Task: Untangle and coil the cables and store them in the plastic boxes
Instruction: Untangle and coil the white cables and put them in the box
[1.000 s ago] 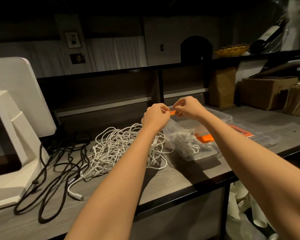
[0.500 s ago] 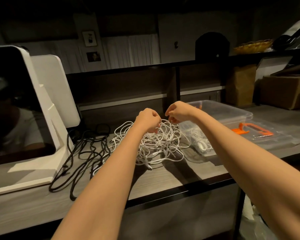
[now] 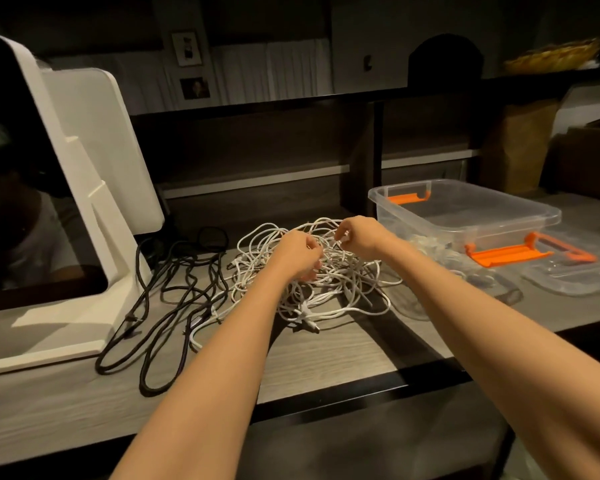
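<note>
**On the grey wood-grain counter: both hands working in the white cable tangle**

Centre of counter: white cable tangle, loose and uncoiled, spread flat on the surface. Left hand positioned over the middle of the tangle, fingers curled down into the strands, gripping several loops. Right hand at the tangle's rear right edge, thumb and forefinger pinching a white strand or plug end; exact piece too small to identify. Hands close together, not touching, both directly above the white bundle.

Left of the white tangle, partly overlapping its edge: black cables, also uncoiled, trailing toward the counter's front edge and back behind a white monitor stand. Neither hand in contact with the black cables.

Right of the hands: clear plastic box with orange latches, upright, lid off, just beside the white tangle. Contents hard to judge through the clear wall; pale cable visible low against its near side, inside or outside not determinable. Further right: clear lid with an orange handle, lying flat on the counter, apart from the box.

Rear right: brown paper bag standing on the counter, well apart from the hands.
</note>
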Demonstrator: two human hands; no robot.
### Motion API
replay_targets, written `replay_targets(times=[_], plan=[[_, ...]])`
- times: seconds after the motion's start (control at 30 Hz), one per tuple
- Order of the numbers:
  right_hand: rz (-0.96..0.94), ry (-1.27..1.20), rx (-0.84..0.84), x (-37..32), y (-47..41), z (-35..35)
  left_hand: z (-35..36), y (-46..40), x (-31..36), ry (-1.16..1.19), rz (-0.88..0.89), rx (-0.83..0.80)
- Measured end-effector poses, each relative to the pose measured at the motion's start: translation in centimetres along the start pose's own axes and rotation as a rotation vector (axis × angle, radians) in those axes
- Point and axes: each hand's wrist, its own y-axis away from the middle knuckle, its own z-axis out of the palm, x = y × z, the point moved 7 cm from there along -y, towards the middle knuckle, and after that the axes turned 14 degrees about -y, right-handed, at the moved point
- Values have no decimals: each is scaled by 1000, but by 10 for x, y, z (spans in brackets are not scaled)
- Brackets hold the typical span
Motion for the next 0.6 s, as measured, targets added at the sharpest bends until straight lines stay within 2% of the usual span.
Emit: replay_targets(times=[0.07, 0.2, 0.3, 0.37, 0.47, 0.53, 0.6], plan=[[6, -23, 28, 7, -4, 6, 8, -5, -3, -41, 25, -22], [-1, -173, 103, 19, -11, 14, 26, -8, -2, -338, 75, -182], [-45, -285, 126, 21, -13, 17, 29, -10, -2, -281, 84, -195], [-64, -340, 161, 22, -14, 17, 24, -11, -4, -125, 56, -116], [-80, -399, 294, 29, -10, 13, 8, -8, -11, 349, -49, 68], [-141, -321, 322, 27, -6, 17, 3, -7, -16, 654, -119, 118], [-240, -156, 330, 20, -4, 22, 4, -6, -17, 880, -137, 76]])
